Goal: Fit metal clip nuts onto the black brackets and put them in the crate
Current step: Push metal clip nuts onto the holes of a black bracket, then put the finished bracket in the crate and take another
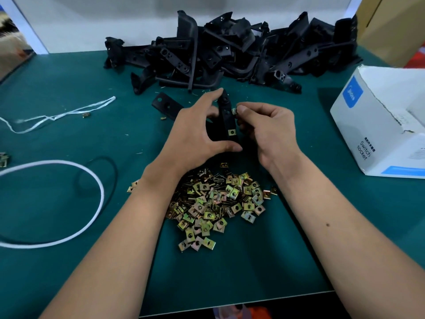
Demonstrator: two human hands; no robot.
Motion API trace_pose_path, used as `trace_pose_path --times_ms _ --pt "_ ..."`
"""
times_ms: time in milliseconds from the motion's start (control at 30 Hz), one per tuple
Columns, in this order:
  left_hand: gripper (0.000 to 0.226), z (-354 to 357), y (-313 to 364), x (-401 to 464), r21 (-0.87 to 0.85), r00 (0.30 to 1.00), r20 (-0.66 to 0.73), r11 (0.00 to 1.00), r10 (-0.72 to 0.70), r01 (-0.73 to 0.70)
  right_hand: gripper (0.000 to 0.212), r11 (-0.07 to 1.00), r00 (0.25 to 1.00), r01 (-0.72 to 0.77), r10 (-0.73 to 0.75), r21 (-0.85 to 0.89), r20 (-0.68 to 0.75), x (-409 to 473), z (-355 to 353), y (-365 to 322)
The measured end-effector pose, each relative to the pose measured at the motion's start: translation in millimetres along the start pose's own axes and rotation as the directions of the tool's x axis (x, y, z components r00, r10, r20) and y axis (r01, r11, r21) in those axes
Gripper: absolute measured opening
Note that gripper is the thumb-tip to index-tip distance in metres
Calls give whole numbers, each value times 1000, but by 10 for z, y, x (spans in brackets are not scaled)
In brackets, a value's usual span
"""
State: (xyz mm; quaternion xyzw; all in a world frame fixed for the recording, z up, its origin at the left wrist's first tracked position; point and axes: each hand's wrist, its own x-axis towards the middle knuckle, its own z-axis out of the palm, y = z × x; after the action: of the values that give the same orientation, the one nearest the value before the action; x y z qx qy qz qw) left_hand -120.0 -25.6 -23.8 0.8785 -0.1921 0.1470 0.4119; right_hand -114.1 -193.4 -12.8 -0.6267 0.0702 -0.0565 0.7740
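My left hand (195, 127) grips a long black bracket (226, 116) above the green mat, forefinger on its far tip and thumb under its near end. One brass-coloured clip nut (231, 132) sits fitted low on that bracket. My right hand (266, 127) pinches another clip nut (235, 110) against the bracket's right edge, about halfway up. A heap of loose clip nuts (213, 203) lies on the mat just below my wrists. A pile of black brackets (230, 54) fills the back of the table. No crate shows.
A white "Switch socket" carton (377, 125) stands at the right. A single flat black bracket (164, 104) lies left of my hands. A white string (62, 115), a white and black cord loop (96, 180) and stray clip nuts (3, 158) lie at the left.
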Motion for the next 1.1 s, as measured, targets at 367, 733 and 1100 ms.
trace_pose_path --times_ms 367,733,1100 --pt "116 2 6 2 -19 1000 16 1000 6 -5 8 997 998 -53 56 59 -40 2 -4 -8" --pt "116 9 53 -1 9 999 24 1000 22 -22 8 997 997 -66 64 37 47 -32 28 -2" --pt "117 19 33 11 17 999 20 1000 -26 26 19 997 999 -24 27 -76 34 -24 -2 -15"
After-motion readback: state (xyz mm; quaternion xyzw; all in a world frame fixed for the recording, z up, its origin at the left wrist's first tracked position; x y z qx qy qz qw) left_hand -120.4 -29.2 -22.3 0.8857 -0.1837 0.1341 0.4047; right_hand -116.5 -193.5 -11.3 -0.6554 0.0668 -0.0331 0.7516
